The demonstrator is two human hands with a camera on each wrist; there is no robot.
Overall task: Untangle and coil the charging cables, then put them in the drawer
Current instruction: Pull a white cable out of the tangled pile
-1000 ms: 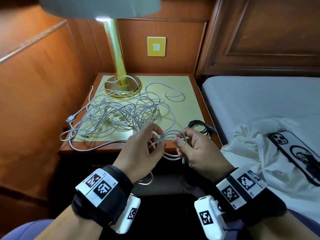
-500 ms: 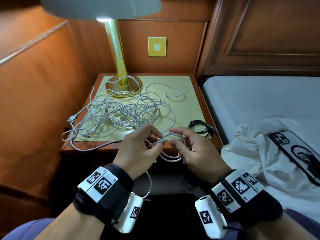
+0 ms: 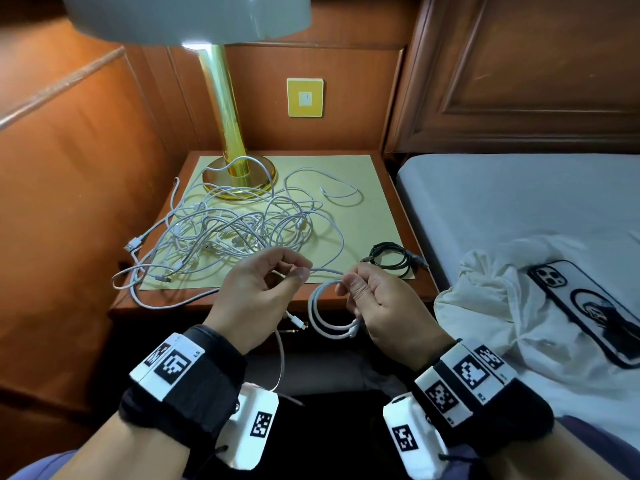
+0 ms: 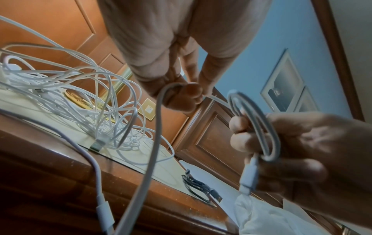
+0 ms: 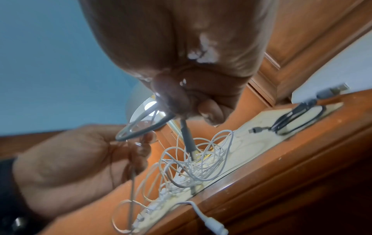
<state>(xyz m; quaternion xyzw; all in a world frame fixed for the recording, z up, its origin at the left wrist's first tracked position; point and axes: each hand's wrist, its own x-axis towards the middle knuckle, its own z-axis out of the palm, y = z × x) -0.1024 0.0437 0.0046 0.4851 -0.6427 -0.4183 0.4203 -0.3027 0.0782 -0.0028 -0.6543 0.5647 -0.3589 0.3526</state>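
Black wristbands [image 3: 194,386] carry white marker-printed camera blocks [image 3: 254,429]; purple trousers.

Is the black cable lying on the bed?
No, the black cable lies coiled on the nightstand, near its right front corner, beside the bed.

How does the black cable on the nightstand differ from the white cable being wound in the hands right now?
The black cable lies on the nightstand untouched; the white cable hangs in the air, its loops pinched by the right hand while the left hand holds its free length. The black cable is fully bundled; the white cable has only a few loops formed, with slack trailing. Both form round coils.
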